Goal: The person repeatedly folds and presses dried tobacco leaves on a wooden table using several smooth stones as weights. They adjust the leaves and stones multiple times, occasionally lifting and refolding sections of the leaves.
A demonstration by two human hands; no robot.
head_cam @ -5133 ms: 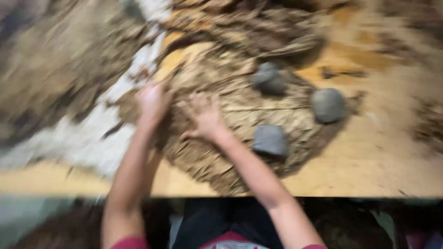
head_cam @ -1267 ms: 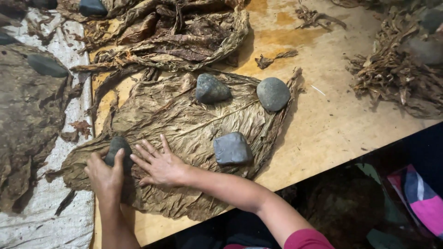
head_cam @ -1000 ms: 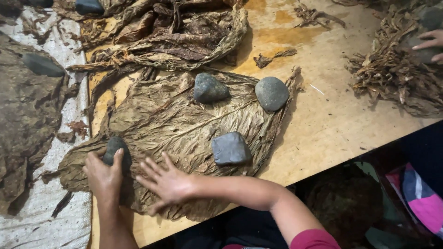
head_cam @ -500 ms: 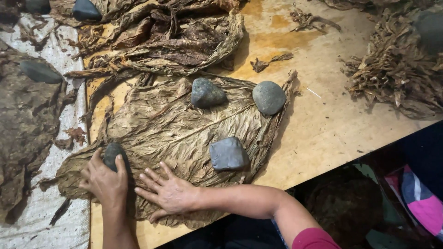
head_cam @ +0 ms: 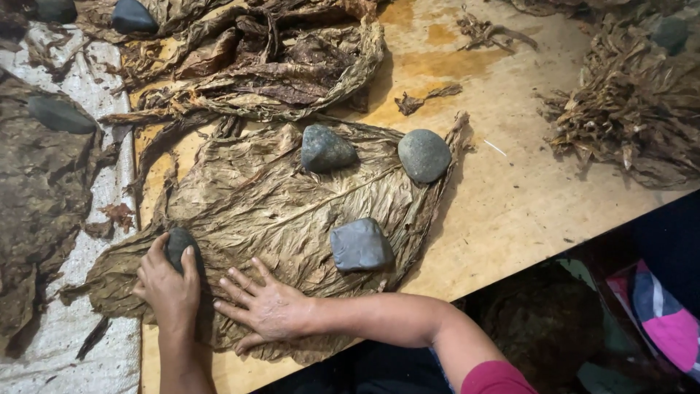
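A large dried brown leaf (head_cam: 270, 211) lies spread flat on a wooden table (head_cam: 525, 197). Three grey stones weigh it down: one (head_cam: 326, 148) at the top middle, one (head_cam: 424, 155) at the top right edge, one (head_cam: 360, 245) lower down. My left hand (head_cam: 169, 281) grips a fourth dark stone (head_cam: 177, 244) at the leaf's left end. My right hand (head_cam: 268, 306) presses flat on the leaf with fingers spread, just right of my left hand.
Crumpled dried leaves (head_cam: 255, 66) are piled behind the flat leaf. A heap of dry stems (head_cam: 620, 117) sits at the right. A white cloth (head_cam: 65, 219) with dark leaves and stones (head_cam: 60, 114) lies at the left. The table edge runs diagonally at lower right.
My right hand has slid down and left across the leaf, smoothing it. My left hand stays on the dark stone. The three other stones have not moved.
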